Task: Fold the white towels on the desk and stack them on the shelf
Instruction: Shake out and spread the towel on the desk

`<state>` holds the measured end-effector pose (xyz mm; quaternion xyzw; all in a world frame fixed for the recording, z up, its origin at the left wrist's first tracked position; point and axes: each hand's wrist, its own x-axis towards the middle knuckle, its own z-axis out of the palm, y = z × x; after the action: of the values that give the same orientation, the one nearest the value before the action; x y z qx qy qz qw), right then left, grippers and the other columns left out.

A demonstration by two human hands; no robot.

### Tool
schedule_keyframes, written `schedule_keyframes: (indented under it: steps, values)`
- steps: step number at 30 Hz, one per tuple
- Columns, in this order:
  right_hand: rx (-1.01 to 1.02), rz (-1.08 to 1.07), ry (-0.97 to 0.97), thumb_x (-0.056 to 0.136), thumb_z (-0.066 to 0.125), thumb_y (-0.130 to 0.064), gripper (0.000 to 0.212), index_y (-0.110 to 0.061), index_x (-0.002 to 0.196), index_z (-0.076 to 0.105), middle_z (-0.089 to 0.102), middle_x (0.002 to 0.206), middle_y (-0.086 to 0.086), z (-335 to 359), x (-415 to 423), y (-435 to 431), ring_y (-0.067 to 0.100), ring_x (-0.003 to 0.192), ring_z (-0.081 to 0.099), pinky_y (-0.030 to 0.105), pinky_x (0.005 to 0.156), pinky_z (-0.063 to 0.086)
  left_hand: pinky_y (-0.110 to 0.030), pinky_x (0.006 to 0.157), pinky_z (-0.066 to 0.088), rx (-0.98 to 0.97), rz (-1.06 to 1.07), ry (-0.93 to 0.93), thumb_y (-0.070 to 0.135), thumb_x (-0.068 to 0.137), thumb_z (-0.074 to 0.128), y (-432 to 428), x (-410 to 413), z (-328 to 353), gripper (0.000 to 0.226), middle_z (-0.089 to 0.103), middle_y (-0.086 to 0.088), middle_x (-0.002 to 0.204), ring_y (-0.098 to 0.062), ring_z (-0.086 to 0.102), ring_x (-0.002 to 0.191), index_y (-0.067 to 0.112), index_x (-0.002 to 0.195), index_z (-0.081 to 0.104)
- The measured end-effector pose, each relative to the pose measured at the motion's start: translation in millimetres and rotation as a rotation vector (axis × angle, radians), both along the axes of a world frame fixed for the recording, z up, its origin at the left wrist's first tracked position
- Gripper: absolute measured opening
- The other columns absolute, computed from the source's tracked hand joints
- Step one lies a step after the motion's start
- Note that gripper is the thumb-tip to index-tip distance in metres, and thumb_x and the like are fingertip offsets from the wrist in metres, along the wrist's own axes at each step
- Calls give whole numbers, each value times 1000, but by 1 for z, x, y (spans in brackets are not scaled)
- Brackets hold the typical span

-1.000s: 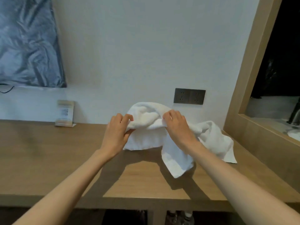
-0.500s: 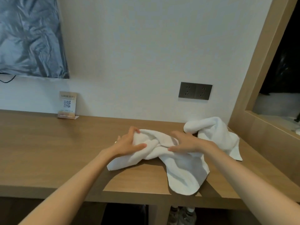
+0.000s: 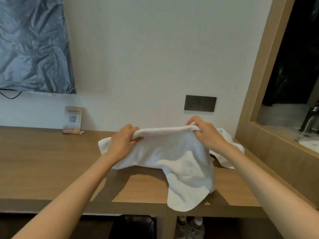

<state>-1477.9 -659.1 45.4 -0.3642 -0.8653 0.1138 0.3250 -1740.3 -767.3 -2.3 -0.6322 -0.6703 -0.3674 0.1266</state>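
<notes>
Fingers (image 3: 136,135) of both hands pinch the soft, limp towel (image 3: 172,152) along its top edge, the best hold.

Bare forearms, seemingly no sleeves, rings

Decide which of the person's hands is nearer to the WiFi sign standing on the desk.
Left. The left hand grips the towel edge just right of the WiFi sign; the right hand holds the towel's other end, farther right, below the wall sockets.
</notes>
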Motion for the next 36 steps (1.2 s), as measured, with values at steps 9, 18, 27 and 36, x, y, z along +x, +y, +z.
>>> schedule_keyframes:
  steps: [9,18,27,36]
  values:
    - [-483,136,-798,67,80,-49,34,-28,87,62,65,84,-16,27,-7,-48,5,80,62,18,66,49,-27,75,51,-786,-124,-60,54,63,76,-24,4,33,35,67,7,91,-11,62,82,33,86,61]
    - [220,-218,-126,87,49,-12,19,-20,103,55,53,102,6,53,-65,34,33,94,56,33,67,37,-29,56,28,-26,275,122,10,85,48,36,-19,65,19,47,-5,97,-26,48,71,20,98,59]
    - [-573,166,-799,83,64,-50,39,-27,114,59,62,114,-8,61,-40,29,16,101,61,31,89,50,-8,61,45,-1080,-213,-247,58,84,53,28,19,62,51,58,8,115,-9,58,85,24,122,57]
    - [-579,103,-449,92,56,-34,29,-22,118,58,60,118,0,-27,-43,36,17,86,60,26,76,48,-23,75,51,-668,-85,-372,43,97,42,62,-5,-14,42,69,-4,100,-18,65,81,13,109,68]
